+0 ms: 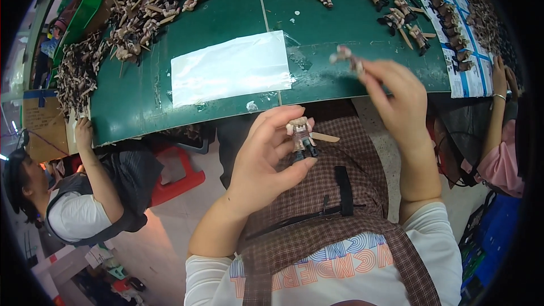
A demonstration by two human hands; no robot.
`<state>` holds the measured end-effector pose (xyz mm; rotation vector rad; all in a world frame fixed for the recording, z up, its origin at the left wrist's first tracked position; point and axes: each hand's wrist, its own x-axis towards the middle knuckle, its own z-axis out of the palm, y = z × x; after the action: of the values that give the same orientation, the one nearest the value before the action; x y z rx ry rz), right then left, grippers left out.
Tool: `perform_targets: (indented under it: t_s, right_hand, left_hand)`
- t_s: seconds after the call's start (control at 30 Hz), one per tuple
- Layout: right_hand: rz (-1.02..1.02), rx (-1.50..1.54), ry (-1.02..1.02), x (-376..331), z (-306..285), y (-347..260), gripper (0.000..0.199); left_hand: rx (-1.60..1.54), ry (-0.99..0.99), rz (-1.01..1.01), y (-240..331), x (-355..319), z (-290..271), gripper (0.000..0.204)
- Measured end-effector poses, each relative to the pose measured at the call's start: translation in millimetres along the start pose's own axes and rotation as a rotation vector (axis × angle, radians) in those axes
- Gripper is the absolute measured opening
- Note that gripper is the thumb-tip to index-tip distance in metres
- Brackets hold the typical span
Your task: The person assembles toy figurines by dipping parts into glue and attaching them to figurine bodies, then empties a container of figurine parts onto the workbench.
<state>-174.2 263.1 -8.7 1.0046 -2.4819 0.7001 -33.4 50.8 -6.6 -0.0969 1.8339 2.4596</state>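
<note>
My left hand (252,164) grips a small toy figurine (299,133) just off the near edge of the green table. The figurine has a beige and brown top and dark boots, and a flat tan strip sticks out beside it. Over the front of the table, my right hand (399,99) pinches a small pale pinkish toy piece (347,58) between thumb and fingers. That piece is smeared by motion, so whether it is a whole figurine cannot be made out. The two hands are apart.
A white sheet (226,73) lies on the green table (136,110). Piled figurines (141,28) fill the far left. Several loose figurines (396,17) lie far right, near rows of figurines (453,31) on a white and blue surface. Co-workers (85,198) sit at both sides.
</note>
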Motion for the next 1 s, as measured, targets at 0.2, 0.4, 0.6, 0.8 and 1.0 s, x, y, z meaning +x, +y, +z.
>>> perform_targets:
  t_s: [0.2, 0.4, 0.6, 0.8, 1.0]
  right_hand:
    - [-0.121, 0.607, -0.007, -20.4, -12.0, -38.2, 0.028]
    - [-0.01, 0.762, -0.006, -19.1, -10.6, -41.2, 0.024]
    - [0.039, 0.488, -0.011, 53.8, 24.8, -38.8, 0.014]
    - [-0.076, 0.265, -0.056, 86.2, 58.3, -52.6, 0.014]
    - [-0.199, 0.138, -0.104, 107.1, 83.1, -73.1, 0.013]
  left_hand:
    - [0.111, 0.028, -0.037, 4.6, 4.1, 5.7, 0.071]
    - [0.135, 0.004, -0.004, 4.1, 4.0, 2.6, 0.071]
    - [-0.026, -0.061, -0.105, -2.8, -5.3, 1.6, 0.073]
    - [-0.087, -0.035, -0.159, 1.8, -17.9, -19.0, 0.073]
    - [-0.089, 0.012, -0.13, -4.3, -28.7, -51.9, 0.074]
